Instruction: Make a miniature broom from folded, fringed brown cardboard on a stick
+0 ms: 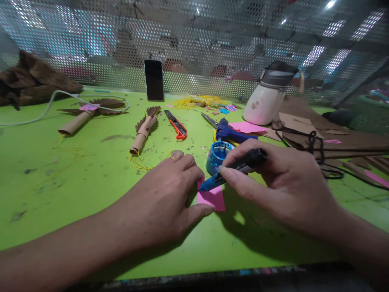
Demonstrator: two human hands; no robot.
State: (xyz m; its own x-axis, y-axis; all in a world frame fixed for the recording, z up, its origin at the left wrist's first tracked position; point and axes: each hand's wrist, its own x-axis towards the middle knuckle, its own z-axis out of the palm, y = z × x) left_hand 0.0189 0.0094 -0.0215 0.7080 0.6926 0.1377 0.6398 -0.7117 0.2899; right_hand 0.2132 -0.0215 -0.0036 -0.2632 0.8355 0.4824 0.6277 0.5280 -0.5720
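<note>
Your left hand lies flat and spread, fingertips pinning the near-left edge of the small pink paper square. Your right hand is closed around a black marker with a blue tip, and that tip rests at the square's far edge. The part of the square that shows looks bare, so I judge the marking has barely begun, though your fingers hide part of it.

Just behind the square stands a small blue pot, with a blue glue gun and scissors further back. Well to the left of the square lie two rolled brown paper pieces with leaf-like fans, one near and one further left; they look already assembled. An orange utility knife lies behind and left of the square.

The green table is flecked with scraps and yellow threads. Far behind the square a phone leans upright against a perforated metal screen, and a white bottle tilts to the right beside brown card sheets and a black cord. The room beyond is dim, with blurred lights
</note>
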